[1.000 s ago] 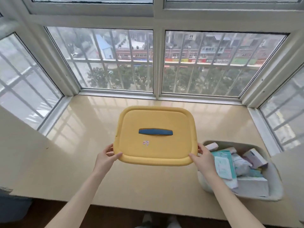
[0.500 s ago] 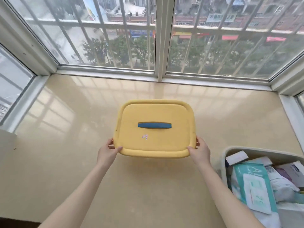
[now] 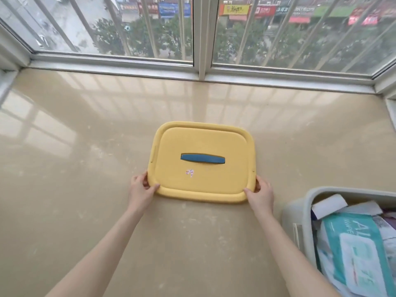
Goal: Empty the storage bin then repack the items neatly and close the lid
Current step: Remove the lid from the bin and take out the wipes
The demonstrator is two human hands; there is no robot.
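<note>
A yellow lid (image 3: 201, 146) with a blue handle (image 3: 202, 158) and a small sticker lies flat, low over or on the beige sill surface. My left hand (image 3: 140, 189) grips its near left corner, thumb on top. At the near right corner my right hand (image 3: 261, 192) holds the rim the same way. The grey storage bin (image 3: 300, 202) stands open at the lower right, packed with a teal wipes packet (image 3: 353, 249), a white box (image 3: 329, 202) and other paper packets.
A glossy beige sill (image 3: 85, 168) stretches wide to the left and behind the lid. A window frame (image 3: 199, 71) with bars runs along the far edge, and side frames close in at both ends.
The lid came down from mid-air, away from me toward the sill, both hands staying on its near corners. My head tilted down, so the bin now sits at the lower right.
</note>
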